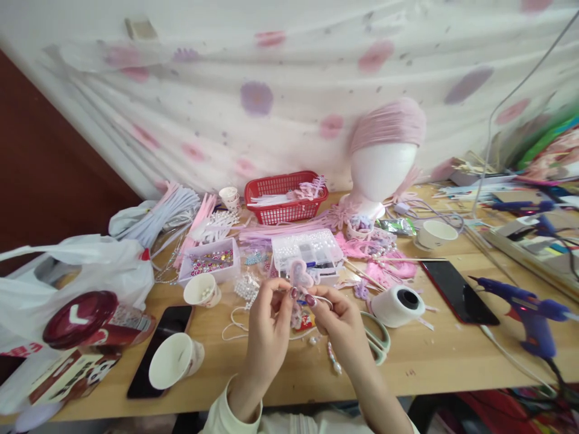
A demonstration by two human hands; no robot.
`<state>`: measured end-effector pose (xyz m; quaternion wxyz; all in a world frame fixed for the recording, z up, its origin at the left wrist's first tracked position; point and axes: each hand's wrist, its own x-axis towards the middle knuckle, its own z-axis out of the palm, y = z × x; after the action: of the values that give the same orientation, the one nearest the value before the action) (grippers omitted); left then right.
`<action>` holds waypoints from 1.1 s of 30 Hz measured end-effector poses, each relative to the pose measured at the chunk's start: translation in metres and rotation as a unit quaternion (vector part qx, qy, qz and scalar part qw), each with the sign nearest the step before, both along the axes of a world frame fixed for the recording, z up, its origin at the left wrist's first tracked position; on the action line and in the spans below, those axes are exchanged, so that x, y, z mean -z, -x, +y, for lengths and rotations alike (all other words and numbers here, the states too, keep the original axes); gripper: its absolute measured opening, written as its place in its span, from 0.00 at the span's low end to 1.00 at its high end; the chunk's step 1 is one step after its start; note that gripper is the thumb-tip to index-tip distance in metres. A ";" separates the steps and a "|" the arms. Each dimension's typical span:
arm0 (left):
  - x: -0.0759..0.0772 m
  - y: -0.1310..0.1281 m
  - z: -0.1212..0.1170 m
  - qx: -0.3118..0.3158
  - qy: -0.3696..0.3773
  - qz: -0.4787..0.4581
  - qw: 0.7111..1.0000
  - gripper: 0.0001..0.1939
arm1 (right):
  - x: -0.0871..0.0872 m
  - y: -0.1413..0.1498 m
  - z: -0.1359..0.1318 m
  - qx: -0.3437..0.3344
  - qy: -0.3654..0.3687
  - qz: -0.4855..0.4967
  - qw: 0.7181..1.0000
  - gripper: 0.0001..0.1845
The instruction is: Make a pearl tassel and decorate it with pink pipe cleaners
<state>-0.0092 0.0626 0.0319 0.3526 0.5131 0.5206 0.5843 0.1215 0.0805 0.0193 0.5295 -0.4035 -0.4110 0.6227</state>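
My left hand (270,316) and my right hand (338,318) are close together above the front of the table, thumbs and fingers pinched. Between them is a pink fuzzy heart (301,274), apparently bent from pipe cleaner, standing up above the left fingertips. A thin white cord (235,328) loops out to the left of my hands, and a white strand also shows at my right fingers. Just past the hands lies a clear box of white beads (302,242). Pale green scissors (379,340) lie beside my right wrist, partly hidden. A short beaded strand (333,360) rests below.
A white thread spool (395,306), a dark phone (459,292) and a blue glue gun (527,307) are on the right. Paper cups (174,361), another phone and a lidded red cup (79,319) occupy the left. Behind stand a red basket (286,211) and a foam head (382,172).
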 end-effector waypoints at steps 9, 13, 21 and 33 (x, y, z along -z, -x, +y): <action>0.013 0.006 0.012 0.020 -0.117 0.084 0.989 0.06 | -0.002 -0.001 0.004 0.016 0.047 0.021 0.999 0.22; 0.014 0.004 0.018 -0.030 -0.211 0.123 0.969 0.07 | 0.001 -0.001 0.005 0.021 0.049 0.019 0.998 0.25; 0.017 0.006 0.015 -0.119 -0.203 0.221 0.946 0.06 | 0.001 0.001 0.001 0.040 -0.025 -0.132 0.990 0.18; -0.012 0.022 0.003 -0.034 -0.103 -0.176 0.978 0.12 | 0.010 -0.008 0.005 0.063 -0.186 -0.377 0.905 0.09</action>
<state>-0.0314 0.0655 0.0438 0.3640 0.4178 0.4041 0.7278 0.1292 0.0854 0.0092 0.4387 -0.5275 -0.6618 0.3023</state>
